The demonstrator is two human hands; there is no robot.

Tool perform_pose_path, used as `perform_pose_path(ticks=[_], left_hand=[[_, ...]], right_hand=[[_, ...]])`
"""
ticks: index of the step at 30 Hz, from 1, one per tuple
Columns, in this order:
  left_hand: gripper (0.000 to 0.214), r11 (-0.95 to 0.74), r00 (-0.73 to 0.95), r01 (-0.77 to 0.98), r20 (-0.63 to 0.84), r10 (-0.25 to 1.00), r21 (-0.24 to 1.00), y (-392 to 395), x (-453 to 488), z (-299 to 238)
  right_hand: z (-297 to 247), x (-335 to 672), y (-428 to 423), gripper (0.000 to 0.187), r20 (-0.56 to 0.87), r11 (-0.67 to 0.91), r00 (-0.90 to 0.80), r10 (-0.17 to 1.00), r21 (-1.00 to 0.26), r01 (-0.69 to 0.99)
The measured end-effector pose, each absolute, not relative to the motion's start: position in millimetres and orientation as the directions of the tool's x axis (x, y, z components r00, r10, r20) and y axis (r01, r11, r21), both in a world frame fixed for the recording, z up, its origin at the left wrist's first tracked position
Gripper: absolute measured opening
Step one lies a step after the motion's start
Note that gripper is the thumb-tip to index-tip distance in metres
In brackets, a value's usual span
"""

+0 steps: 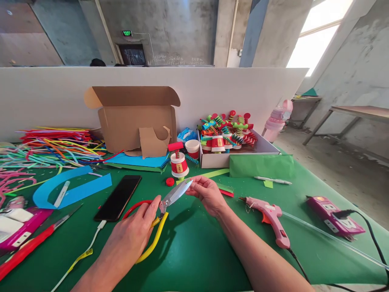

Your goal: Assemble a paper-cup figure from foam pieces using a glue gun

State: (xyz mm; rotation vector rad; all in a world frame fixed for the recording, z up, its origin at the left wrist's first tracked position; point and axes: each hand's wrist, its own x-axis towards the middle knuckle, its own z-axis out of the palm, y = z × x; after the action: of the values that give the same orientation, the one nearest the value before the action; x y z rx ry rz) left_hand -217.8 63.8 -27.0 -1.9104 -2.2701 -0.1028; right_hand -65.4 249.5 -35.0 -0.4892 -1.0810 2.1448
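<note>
My left hand [133,233] is wrapped round scissors [175,194] with one red and one yellow handle. Their blades point up and to the right, towards my right hand [207,194]. The right thumb and fingers are pinched together at the blade tips; whatever is between them is too small or hidden to make out. Just beyond the blades stands a red and white paper-cup figure [179,165] with a red top piece on a spring. A small red disc [169,182] lies to its left. Red and green paper strips [225,190] lie partly behind my right hand.
A pink glue gun [269,215] lies on the right, its cord running towards me, near a purple power strip [334,217]. On the left are a phone [119,198], blue paper strip [73,186] and red-handled cutting tool [39,241]. Behind stand a cardboard box [136,121] and a filled tray [212,161].
</note>
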Motion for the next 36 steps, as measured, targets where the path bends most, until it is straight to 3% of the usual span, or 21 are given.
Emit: perform_pose_path(ticks=[29, 36], left_hand=[[0.064, 0.225, -0.225, 0.974, 0.101, 0.969, 0.009, 68.3, -215.0, -36.2], [0.061, 0.214, -0.221, 0.974, 0.089, 0.971, 0.078, 67.6, -214.0, -36.0]], right_hand=[[-35.9, -66.1, 248.7, 0.036, -0.099, -0.465, -0.694, 0.713, -0.808, -0.362], [-36.7, -65.5, 249.0, 0.034, -0.097, -0.467, -0.701, 0.706, -0.809, -0.358]])
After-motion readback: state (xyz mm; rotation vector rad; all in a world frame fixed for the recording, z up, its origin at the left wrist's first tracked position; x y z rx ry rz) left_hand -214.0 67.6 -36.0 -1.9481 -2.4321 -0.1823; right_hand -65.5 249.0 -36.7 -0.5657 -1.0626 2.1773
